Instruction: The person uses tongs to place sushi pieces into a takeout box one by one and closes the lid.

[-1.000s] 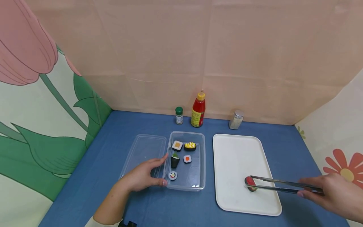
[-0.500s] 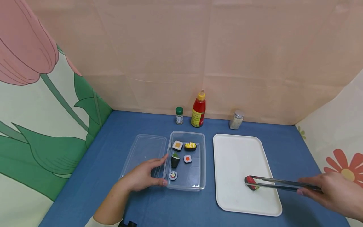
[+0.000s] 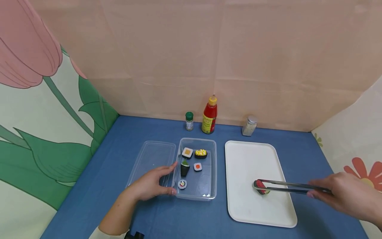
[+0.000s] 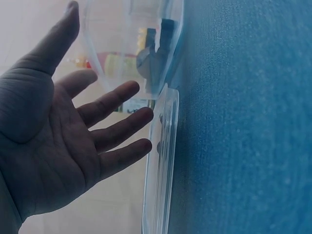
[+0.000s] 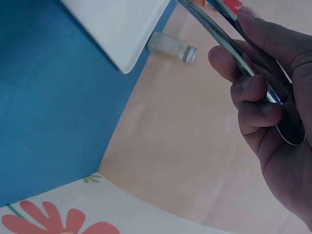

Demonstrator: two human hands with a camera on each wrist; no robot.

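Observation:
My right hand (image 3: 343,196) grips metal tongs (image 3: 293,188), whose tips pinch a red-topped sushi piece (image 3: 261,187) over the white tray (image 3: 244,205). In the right wrist view, fingers and thumb curl round the tongs (image 5: 243,61) near their bend. My left hand (image 3: 152,184) has its fingers spread, thumb and fingertips at the left side of a clear plastic box (image 3: 211,179). Inside the box lie several toy sushi pieces, among them a yellow-topped one (image 3: 201,153), a dark hand roll (image 3: 184,169) and a round roll (image 3: 182,184). The left wrist view shows that palm (image 4: 53,141) with extended fingers.
A clear lid (image 3: 155,152) lies left of the box, partly behind the left hand. Along the back stand a green-capped shaker (image 3: 189,121), a red sauce bottle (image 3: 210,116) and a glass shaker (image 3: 249,126). Walls (image 3: 179,59) border the blue table (image 3: 98,192).
The tongs have closed on the red-topped sushi piece, and it has shifted slightly up and left with the right hand. The left hand has stayed at the box.

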